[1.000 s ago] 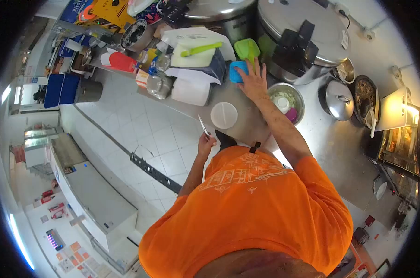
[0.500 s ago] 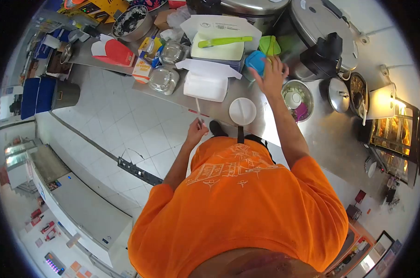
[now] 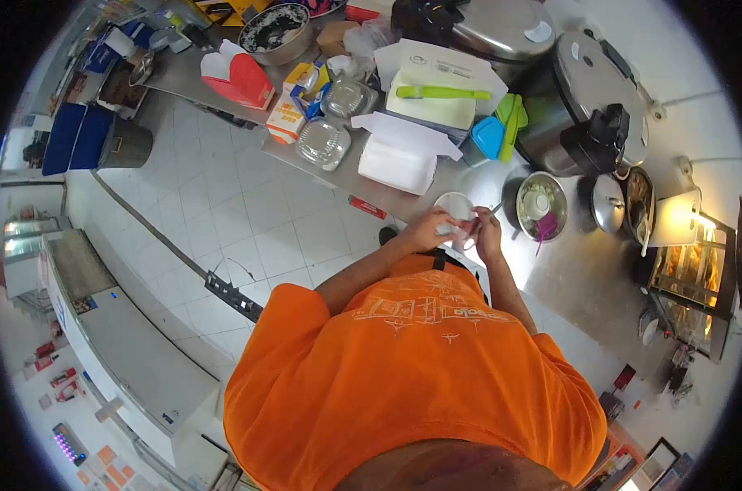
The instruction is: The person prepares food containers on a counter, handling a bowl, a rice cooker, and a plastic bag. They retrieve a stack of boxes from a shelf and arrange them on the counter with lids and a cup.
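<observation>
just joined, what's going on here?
A person in an orange shirt has both hands close together at a round white dish on the steel counter. The right hand holds a thin utensil; what the left hand grips, if anything, is unclear. A steel bowl sits to the right, an open white box to the left.

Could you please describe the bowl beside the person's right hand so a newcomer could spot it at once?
Find the large steel pot with the black handle, at upper right. Just below it in the picture, between the right hand and a knobbed steel lid, sits a round metal bowl. The purple piece inside, beside a white round item, sets it apart.
</observation>
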The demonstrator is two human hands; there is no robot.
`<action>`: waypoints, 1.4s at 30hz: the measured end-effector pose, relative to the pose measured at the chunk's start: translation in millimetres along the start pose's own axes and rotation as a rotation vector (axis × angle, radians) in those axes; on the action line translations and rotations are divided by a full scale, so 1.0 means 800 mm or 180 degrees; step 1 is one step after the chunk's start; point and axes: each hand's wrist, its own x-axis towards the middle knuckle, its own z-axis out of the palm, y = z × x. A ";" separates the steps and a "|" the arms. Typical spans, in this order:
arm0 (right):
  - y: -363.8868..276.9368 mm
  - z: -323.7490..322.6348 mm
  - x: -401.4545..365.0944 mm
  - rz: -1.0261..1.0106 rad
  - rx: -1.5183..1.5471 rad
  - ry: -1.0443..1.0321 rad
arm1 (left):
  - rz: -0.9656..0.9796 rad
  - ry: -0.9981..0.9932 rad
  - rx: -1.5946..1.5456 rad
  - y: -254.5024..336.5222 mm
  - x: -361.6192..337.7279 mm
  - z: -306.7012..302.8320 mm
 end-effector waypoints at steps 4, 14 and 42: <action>-0.028 -0.010 0.018 0.0215 -0.3185 0.0401 | -0.0522 0.2653 0.1223 -0.012 -0.014 -0.061; -0.012 -0.021 0.039 -0.0820 -0.3773 -0.1260 | -0.1330 0.3907 0.1373 -0.066 -0.076 -0.195; -0.015 0.382 -0.019 -0.0084 -0.1802 0.0268 | -0.0587 -0.0537 0.4099 -0.191 0.368 -0.622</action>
